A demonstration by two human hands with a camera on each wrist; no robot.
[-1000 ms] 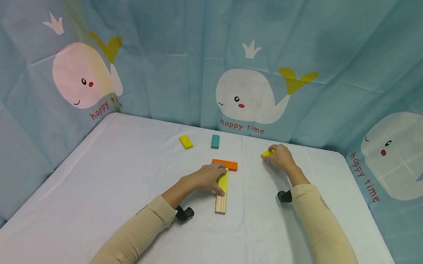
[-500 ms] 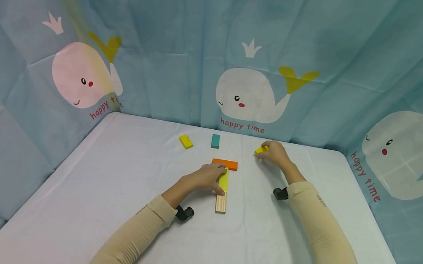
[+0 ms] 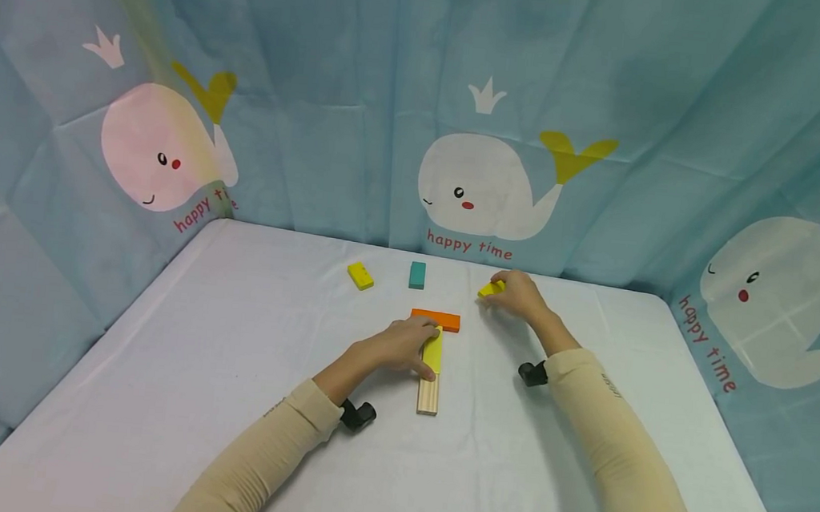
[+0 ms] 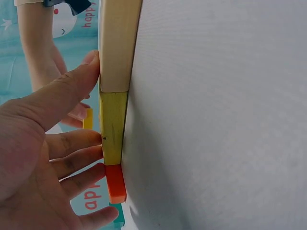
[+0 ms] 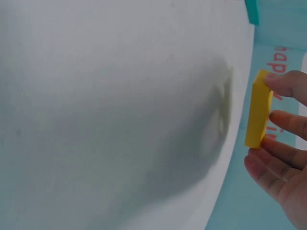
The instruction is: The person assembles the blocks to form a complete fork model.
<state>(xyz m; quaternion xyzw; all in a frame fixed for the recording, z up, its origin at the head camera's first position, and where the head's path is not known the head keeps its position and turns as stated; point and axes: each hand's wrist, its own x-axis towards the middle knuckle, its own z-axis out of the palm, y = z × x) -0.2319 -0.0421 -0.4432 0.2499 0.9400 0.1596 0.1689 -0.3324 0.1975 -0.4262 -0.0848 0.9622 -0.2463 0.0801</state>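
In the head view a plain wooden block, a yellow block and an orange block lie end to end, the orange one crosswise at the far end. My left hand rests on this row. In the left wrist view its thumb touches the wooden block, and its spread fingers reach the yellow and orange blocks. My right hand pinches another yellow block between thumb and fingers, raised above the table with its shadow beneath.
A teal block and one more yellow block lie near the back of the white table. Behind it hangs a light blue curtain with printed whales. A black wrist camera hangs under the left sleeve, another under the right.
My right hand has moved left along the back of the table with the yellow block in its fingers. The left hand stays in place on the row.
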